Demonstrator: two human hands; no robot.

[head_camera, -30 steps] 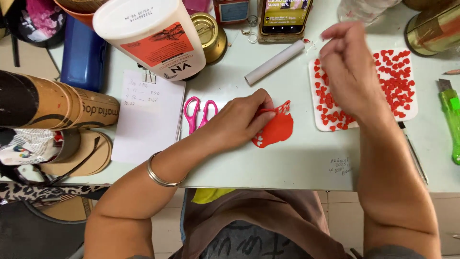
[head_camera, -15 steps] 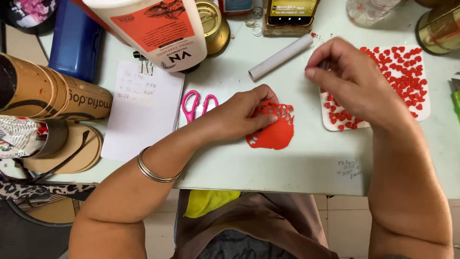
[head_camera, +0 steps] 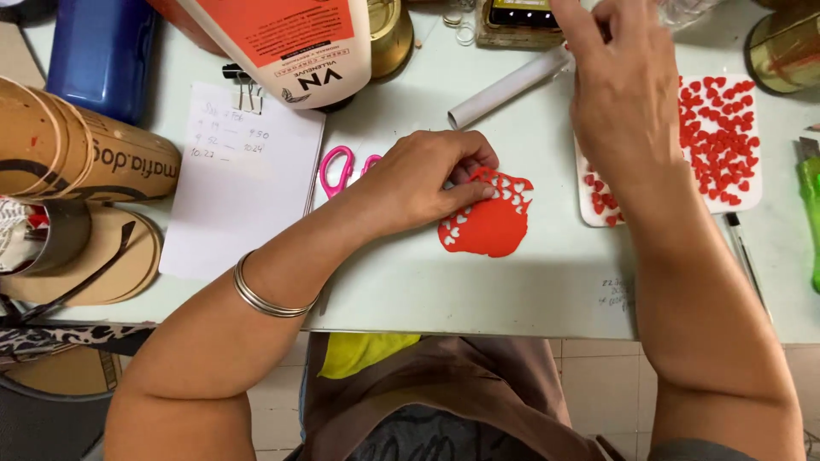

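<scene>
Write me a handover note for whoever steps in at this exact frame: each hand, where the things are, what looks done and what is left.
Left hand: fingertips press the red sheet flat on the table; it grips nothing.
Right hand: raised above the white tray's left edge, fingers pinched; whether they hold anything cannot be seen.
Things: many small red hearts lie on the tray. Pink scissors sit behind the left hand, a white tube beyond.
Done: heart-shaped holes along the sheet's upper and left edges.
Left: the sheet's middle and lower part are uncut.

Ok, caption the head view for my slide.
Left hand presses a red sheet punched with heart-shaped holes; right hand hovers above a white tray of red hearts.
</scene>
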